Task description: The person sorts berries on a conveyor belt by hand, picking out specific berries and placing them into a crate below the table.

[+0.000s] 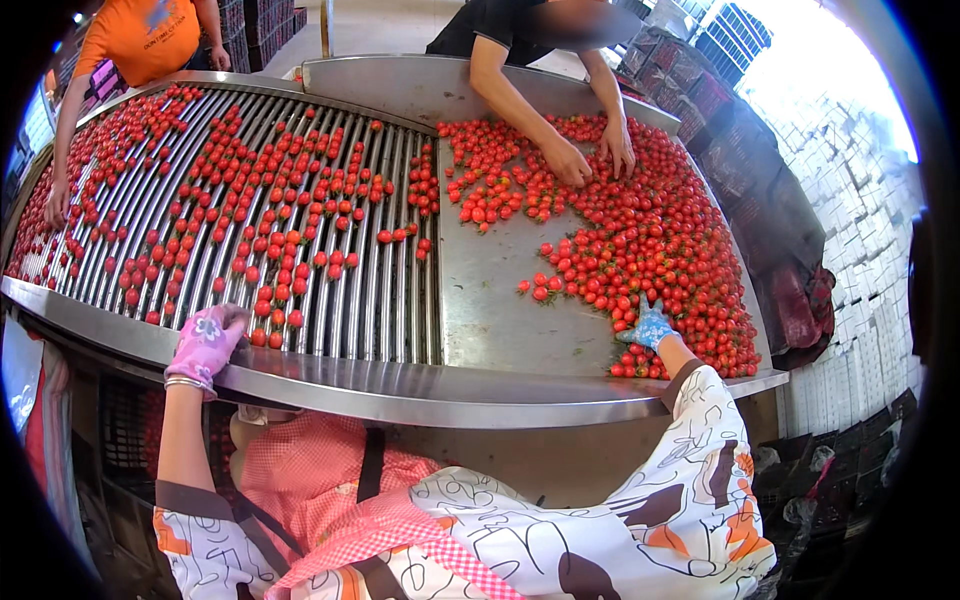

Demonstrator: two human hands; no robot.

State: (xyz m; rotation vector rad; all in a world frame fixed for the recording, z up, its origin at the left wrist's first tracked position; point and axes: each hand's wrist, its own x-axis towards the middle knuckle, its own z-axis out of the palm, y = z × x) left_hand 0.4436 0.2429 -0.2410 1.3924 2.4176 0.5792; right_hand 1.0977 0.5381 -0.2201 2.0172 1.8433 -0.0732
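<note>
On the steel sorting table (500, 290), gloved hands among cherry tomatoes (640, 240)

I see packaging only at the edges: stacked white cartons (850, 230) wall off the far right, boxy, too blurred for detail. Dark crates (735, 30) stand stacked top right, behind the sorting table. More dark stacked crates (262, 25) top left of centre. Pink-purple crates (105, 78) far left. No signs or screens visible.
</note>
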